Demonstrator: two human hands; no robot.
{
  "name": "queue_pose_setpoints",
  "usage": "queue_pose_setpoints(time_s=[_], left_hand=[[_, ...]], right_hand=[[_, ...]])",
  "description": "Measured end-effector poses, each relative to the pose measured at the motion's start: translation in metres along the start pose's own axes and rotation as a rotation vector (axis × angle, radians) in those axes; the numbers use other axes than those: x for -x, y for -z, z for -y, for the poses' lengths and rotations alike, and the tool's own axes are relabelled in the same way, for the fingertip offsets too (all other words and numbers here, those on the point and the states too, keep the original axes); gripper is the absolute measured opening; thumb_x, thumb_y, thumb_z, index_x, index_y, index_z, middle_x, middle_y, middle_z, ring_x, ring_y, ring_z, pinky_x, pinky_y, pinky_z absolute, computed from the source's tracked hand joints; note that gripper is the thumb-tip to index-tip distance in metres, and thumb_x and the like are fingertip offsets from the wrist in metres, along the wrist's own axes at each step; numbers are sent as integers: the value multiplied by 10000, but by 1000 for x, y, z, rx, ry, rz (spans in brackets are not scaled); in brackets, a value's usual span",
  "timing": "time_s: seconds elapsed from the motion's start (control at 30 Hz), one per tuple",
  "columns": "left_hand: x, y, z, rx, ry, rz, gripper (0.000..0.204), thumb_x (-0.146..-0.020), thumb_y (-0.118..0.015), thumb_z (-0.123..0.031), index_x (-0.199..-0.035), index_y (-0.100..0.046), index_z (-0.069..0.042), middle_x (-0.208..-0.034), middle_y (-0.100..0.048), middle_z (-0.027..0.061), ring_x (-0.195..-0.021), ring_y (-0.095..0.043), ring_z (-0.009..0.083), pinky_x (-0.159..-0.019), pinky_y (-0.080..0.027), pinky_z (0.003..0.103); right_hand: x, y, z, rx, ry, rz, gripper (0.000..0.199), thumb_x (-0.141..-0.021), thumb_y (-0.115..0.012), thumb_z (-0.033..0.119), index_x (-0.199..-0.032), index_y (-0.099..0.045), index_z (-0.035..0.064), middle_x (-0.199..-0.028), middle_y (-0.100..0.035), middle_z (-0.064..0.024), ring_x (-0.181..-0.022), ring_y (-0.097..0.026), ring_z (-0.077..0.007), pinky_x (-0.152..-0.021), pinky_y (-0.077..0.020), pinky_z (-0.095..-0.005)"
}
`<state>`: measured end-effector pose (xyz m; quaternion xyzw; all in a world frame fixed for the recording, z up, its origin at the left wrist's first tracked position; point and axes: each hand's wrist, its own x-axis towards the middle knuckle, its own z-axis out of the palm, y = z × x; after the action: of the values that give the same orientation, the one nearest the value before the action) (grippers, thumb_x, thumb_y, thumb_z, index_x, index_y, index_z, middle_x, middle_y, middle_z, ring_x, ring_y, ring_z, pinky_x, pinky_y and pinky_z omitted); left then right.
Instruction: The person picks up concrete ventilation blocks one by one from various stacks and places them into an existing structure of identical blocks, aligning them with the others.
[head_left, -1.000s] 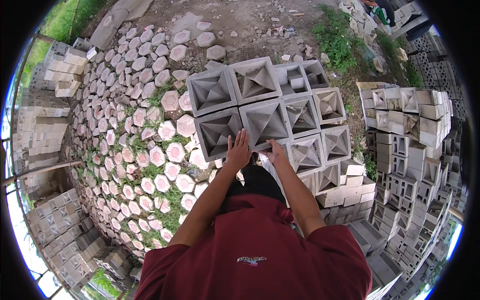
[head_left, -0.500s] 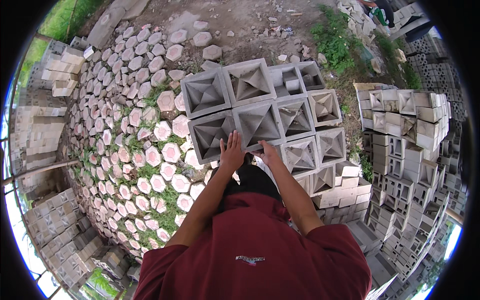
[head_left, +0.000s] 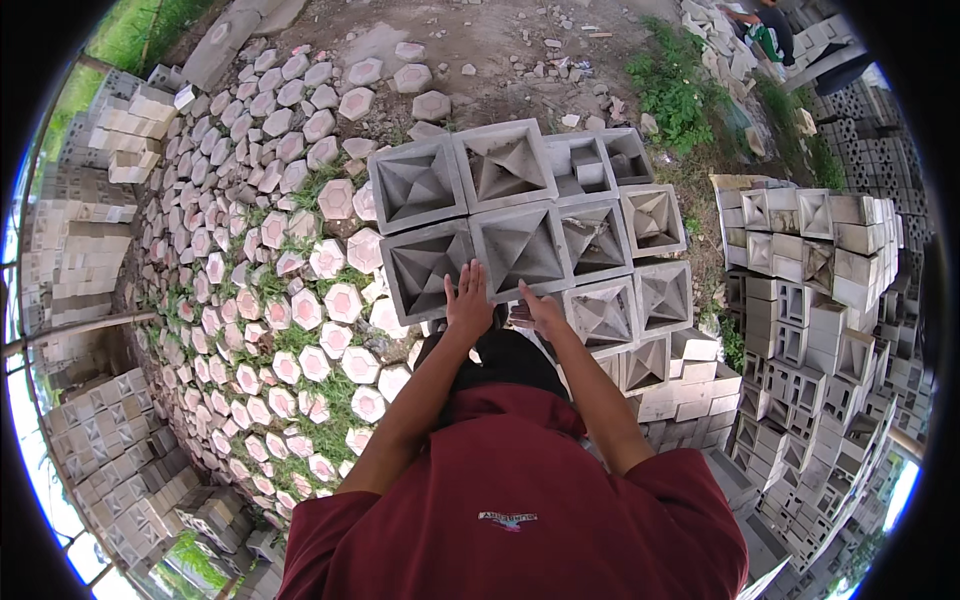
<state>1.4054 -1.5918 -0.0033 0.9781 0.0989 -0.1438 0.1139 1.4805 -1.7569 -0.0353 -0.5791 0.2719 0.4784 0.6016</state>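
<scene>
Grey square concrete blocks with recessed pyramid-shaped faces stand packed together in front of me. My left hand (head_left: 467, 298) lies with its fingers stretched out at the near right corner of the front left block (head_left: 425, 262). Beside it, my right hand (head_left: 541, 312) is at the near edge of the adjoining block (head_left: 518, 245). Its index finger points up over that edge, and the other fingers spread leftward just below. Neither hand is wrapped round anything. Behind these two stand another pyramid-faced block (head_left: 412, 185) and a lighter one (head_left: 500, 165).
Hexagonal pavers (head_left: 326, 260) with pink centres cover the ground to the left, with grass between them. Block stacks rise at the right (head_left: 810, 300) and far left (head_left: 85, 220). A green weed patch (head_left: 675, 95) grows beyond the blocks. Another person (head_left: 768, 35) is at the far right.
My right hand has slid slightly down at the block edge, and its index finger now points upward. My left hand stays nearly in place. The whole view has shifted a little.
</scene>
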Motion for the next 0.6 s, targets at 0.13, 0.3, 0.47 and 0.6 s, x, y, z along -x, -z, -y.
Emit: queue_pose_setpoints(time_s=[0.13,0.3,0.47,0.6], left_hand=[[2,12,9,261,58,23,694,-857,-567,-334,-1422,-298,-34,-1518,-223,151,-1424,-155,302,-1117,-101,572],[56,10,66,556,165,-325,483,-862,-559,-259,-1278,-482,-25,-1361,-451,188,-1321,-356,334,-1079,-267,502],[159,-10,144,673,286,-525,364,-866,-584,-200,-1185,-554,-26,-1176,-595,187,-1133,-540,350,-974,-415,430],[244,-13,165,803,570,-682,366,-888,-572,-208,-1194,-556,-9,-1113,-625,205,-1057,-587,365,-927,-456,411]], right_hand=[[14,-8,6,231,28,124,471,-874,-631,407,-1036,-554,-28,-970,-636,-204,-824,-659,-285,-743,-564,-404],[49,-48,20,364,164,242,353,-903,-602,359,-934,-578,8,-871,-661,-128,-763,-660,-203,-650,-556,-324],[59,-115,10,574,234,324,305,-911,-598,324,-922,-586,19,-857,-663,-107,-736,-651,-172,-641,-549,-305],[46,-161,-2,823,298,431,249,-900,-608,313,-946,-585,69,-916,-678,-82,-782,-656,-169,-654,-520,-292]])
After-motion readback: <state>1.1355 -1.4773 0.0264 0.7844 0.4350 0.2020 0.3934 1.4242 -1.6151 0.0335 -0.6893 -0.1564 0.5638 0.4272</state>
